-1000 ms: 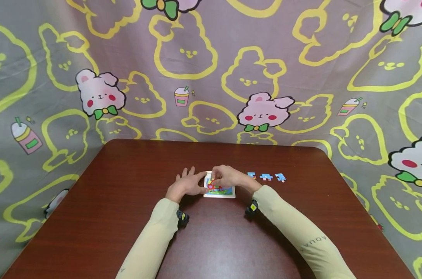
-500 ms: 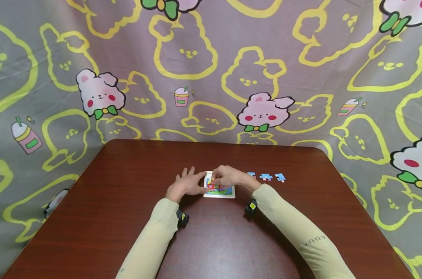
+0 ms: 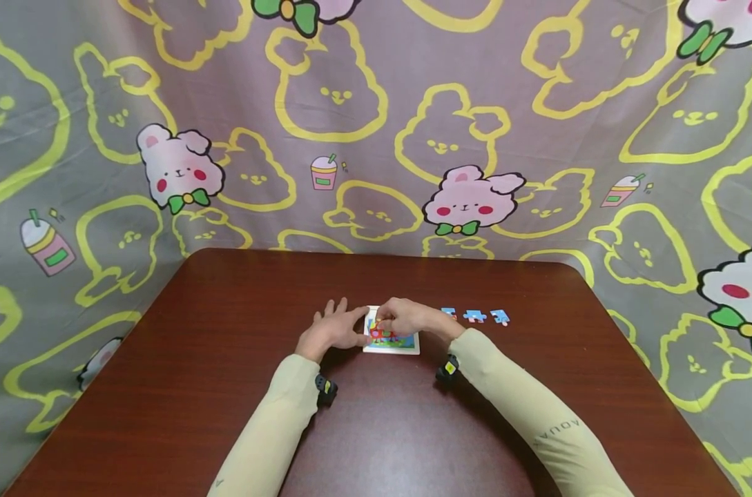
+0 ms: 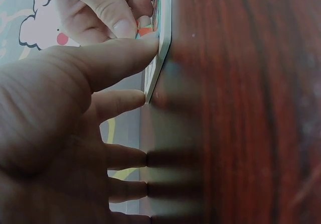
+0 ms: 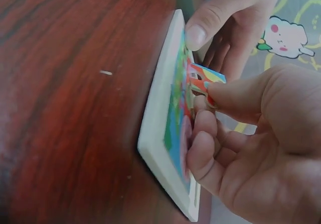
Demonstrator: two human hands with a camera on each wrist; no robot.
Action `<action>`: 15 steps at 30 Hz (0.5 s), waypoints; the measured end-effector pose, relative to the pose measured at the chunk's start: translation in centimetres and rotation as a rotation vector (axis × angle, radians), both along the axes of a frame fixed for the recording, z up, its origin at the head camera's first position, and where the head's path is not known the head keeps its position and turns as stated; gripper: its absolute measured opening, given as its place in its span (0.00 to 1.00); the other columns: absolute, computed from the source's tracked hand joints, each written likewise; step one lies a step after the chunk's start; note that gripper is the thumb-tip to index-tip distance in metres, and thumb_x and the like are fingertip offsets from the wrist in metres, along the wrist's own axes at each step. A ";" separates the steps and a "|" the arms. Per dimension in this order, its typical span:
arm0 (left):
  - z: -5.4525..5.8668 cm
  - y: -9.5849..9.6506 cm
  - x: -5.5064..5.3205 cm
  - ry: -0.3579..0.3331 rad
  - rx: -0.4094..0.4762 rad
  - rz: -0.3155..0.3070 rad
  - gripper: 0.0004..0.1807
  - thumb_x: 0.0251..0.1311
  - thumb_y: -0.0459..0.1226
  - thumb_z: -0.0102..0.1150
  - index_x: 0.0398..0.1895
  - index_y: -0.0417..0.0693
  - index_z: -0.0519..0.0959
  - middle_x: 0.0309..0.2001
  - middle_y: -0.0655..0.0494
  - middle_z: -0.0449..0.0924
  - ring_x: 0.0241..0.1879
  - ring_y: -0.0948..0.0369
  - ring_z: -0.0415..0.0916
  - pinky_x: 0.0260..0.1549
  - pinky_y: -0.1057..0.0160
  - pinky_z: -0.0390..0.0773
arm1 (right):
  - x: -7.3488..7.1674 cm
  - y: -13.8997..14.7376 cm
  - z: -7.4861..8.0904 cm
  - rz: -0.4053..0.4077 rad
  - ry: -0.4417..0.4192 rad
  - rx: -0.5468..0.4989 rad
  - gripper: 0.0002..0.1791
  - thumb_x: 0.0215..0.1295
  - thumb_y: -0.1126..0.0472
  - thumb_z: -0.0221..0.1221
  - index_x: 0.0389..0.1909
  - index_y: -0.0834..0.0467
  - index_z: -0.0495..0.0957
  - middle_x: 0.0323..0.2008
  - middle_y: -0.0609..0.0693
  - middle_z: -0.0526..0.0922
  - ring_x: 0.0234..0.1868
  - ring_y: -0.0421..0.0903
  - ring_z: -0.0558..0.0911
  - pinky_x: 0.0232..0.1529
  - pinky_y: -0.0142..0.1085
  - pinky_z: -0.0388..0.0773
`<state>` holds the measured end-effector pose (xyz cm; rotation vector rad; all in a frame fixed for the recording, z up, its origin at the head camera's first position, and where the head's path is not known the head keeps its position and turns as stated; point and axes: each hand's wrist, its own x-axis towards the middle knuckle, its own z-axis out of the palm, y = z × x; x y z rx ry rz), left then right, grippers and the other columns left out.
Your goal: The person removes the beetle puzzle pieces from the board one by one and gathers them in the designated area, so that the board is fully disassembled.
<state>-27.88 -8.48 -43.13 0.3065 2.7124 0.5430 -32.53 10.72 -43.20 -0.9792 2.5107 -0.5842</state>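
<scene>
A small jigsaw puzzle board (image 3: 391, 350) with a white rim and a colourful picture lies flat on the table. My left hand (image 3: 333, 330) spreads at its left side, thumb on the board's near left part and index fingertip at the far left corner. In the left wrist view the other left fingertips touch the table. Over the board, my right hand (image 3: 405, 316) pinches a puzzle piece (image 5: 212, 77) coloured red, yellow and blue. The right wrist view shows this piece tilted up from the picture, its lower edge at the board; the fingers partly hide it.
Right of the board lie three loose puzzle pieces in a row: one (image 3: 449, 313) partly behind the right wrist, a middle piece (image 3: 474, 316) and a right piece (image 3: 500, 317). A patterned curtain (image 3: 376, 159) hangs behind the brown table (image 3: 245, 290).
The left hand has kept its place on the board. The right hand stays over the same spot, its pinched piece shifting slightly and more of the red picture showing below the fingers.
</scene>
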 end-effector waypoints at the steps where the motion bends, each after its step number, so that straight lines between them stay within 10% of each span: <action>1: 0.0 0.0 0.0 -0.001 -0.001 0.001 0.40 0.63 0.53 0.60 0.76 0.63 0.57 0.79 0.38 0.39 0.77 0.37 0.32 0.71 0.33 0.40 | 0.0 0.0 -0.1 -0.001 -0.002 -0.002 0.09 0.70 0.65 0.55 0.29 0.58 0.78 0.20 0.43 0.69 0.22 0.39 0.67 0.27 0.29 0.63; 15: -0.1 0.0 0.1 -0.006 0.010 0.005 0.40 0.63 0.53 0.60 0.76 0.63 0.57 0.79 0.39 0.39 0.77 0.37 0.31 0.71 0.33 0.39 | -0.2 1.4 0.3 0.002 -0.032 -0.116 0.06 0.68 0.63 0.57 0.33 0.59 0.81 0.20 0.42 0.73 0.20 0.36 0.68 0.25 0.28 0.65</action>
